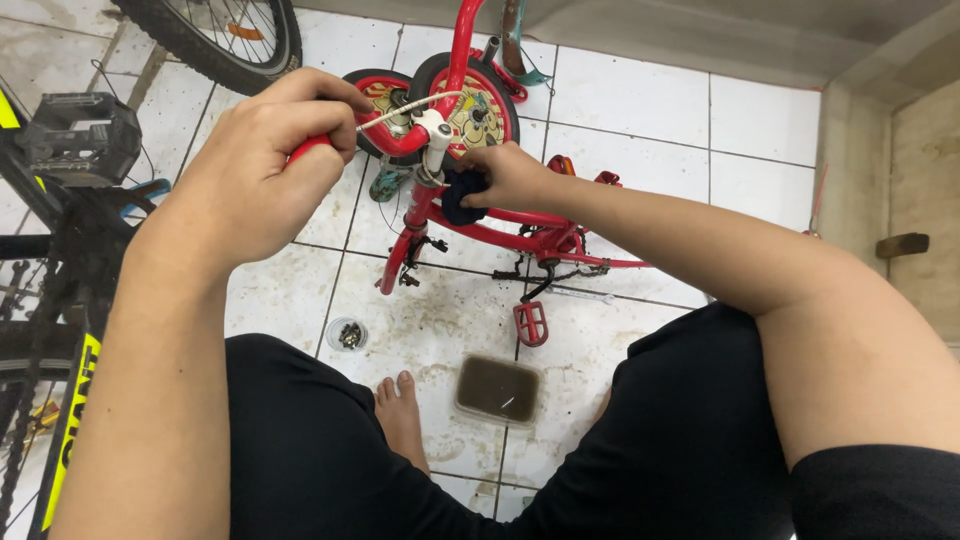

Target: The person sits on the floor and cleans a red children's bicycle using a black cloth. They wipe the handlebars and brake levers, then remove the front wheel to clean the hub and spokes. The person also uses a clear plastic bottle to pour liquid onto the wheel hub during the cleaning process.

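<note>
Two bare hands work a small red children's bicycle (520, 235) lying on white floor tiles (630, 100); left hand (265, 165) fisted around its red handlebar grip (308, 149); right hand (510, 175) clenches a dark blue cloth (462, 198) against the frame; murky rectangular water tub (497, 390) sits nearby.

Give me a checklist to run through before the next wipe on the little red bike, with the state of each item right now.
1. Left hand has a firm grip on the red handlebar: ok, fingers wrapped around it.
2. Right hand has the dark cloth pressed to the bike frame by the steering post: ok.
3. Bike held steady: cannot tell; only the hands on it show.
4. Tub of murky water within reach on the floor tiles: ok, in front of the knees.
5. Bare foot apart from the tub and the red pedal: ok.
6. Small dish of bits out of the way: ok, left of the foot.
</note>
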